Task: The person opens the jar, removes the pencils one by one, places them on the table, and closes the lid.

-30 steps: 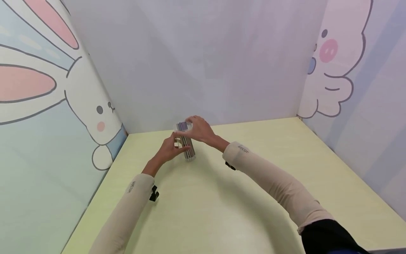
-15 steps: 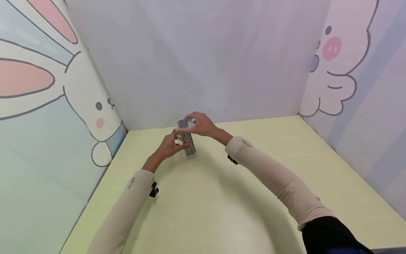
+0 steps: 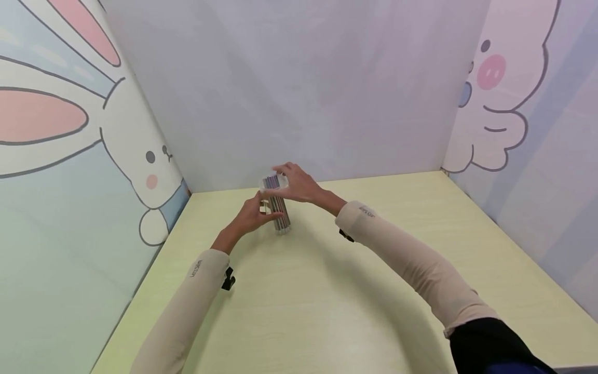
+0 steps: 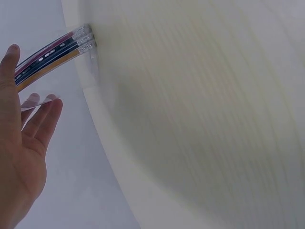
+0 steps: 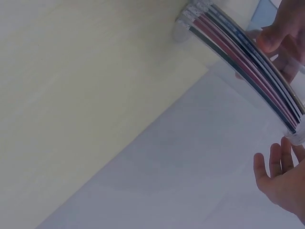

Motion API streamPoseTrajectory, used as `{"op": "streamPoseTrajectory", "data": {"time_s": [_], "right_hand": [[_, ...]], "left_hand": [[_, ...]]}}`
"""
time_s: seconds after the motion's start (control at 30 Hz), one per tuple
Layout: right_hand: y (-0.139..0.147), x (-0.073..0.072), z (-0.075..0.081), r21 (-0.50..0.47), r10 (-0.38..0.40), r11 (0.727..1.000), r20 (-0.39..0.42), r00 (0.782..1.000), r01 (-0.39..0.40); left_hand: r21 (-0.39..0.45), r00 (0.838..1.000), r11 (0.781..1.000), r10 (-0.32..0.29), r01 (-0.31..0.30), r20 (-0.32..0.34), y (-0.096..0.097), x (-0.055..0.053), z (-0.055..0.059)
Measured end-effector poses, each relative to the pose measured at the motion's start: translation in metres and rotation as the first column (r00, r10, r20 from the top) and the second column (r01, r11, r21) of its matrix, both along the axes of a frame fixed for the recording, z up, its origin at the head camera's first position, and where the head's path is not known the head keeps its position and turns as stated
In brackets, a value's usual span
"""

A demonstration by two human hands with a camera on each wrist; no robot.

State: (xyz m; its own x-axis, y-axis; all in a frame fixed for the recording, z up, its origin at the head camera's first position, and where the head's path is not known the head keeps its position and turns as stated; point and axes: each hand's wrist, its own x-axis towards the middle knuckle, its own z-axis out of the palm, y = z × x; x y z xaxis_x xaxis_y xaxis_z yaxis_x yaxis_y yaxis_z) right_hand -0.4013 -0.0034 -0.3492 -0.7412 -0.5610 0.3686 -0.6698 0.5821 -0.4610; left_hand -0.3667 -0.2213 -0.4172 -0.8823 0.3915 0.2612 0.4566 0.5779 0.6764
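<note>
A clear plastic pencil tube [image 3: 283, 230] full of dark, red and orange pencils [image 5: 238, 57] is held slightly tilted near the back of the table, its lower end close over the surface. My left hand [image 3: 247, 215] grips the tube's side, the thumb across its front. At the top, my right hand [image 3: 301, 184] holds the clear cap end [image 5: 298, 134] between thumb and fingers. In the left wrist view, the left fingers [image 4: 44, 121] are bent beside a thin clear plastic edge [image 4: 40, 103]. Silvery pencil ends [image 4: 85, 36] show at the tube's lower end.
The pale yellow table [image 3: 289, 301] meets a plain grey back wall [image 3: 299, 93] just behind the tube. Side walls carry a rabbit drawing [image 3: 135, 140] on the left and a pink-nosed figure [image 3: 500, 93] on the right.
The head view has shifted slightly. Both hands keep the same hold on the pencil tube, with no clear movement between them.
</note>
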Motion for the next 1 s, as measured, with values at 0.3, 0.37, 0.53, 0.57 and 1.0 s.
{"op": "streamPoseTrajectory", "data": {"time_s": [0.3, 0.37, 0.53, 0.57, 1.0], "right_hand": [[0.0001, -0.0002, -0.0027, -0.043, -0.002, 0.999, -0.021, 1.0, 0.001], [0.001, 0.0002, -0.002, -0.051, 0.021, 0.998, -0.009, 1.0, -0.021], [0.0003, 0.0035, 0.0011, -0.069, 0.056, 0.996, -0.004, 0.998, -0.056], [-0.0004, 0.0041, 0.0017, -0.073, 0.054, 0.996, -0.014, 0.998, -0.055], [-0.0049, 0.0055, 0.0026, -0.101, 0.078, 0.991, -0.086, 0.993, -0.086]], "left_hand": [[0.006, 1.0, 1.0, 0.012, -0.012, 0.007, 0.0008, -0.0008, -0.0014], [0.003, 1.0, 1.0, 0.002, -0.002, 0.006, 0.0012, -0.0017, -0.0016], [-0.014, 1.0, 1.0, -0.002, 0.002, -0.005, 0.0013, -0.0035, -0.0016], [-0.019, 1.0, 1.0, 0.003, -0.003, -0.005, 0.0015, -0.0035, -0.0013], [-0.046, 0.998, 0.998, 0.052, -0.051, 0.036, 0.0062, 0.0, 0.0019]]}}
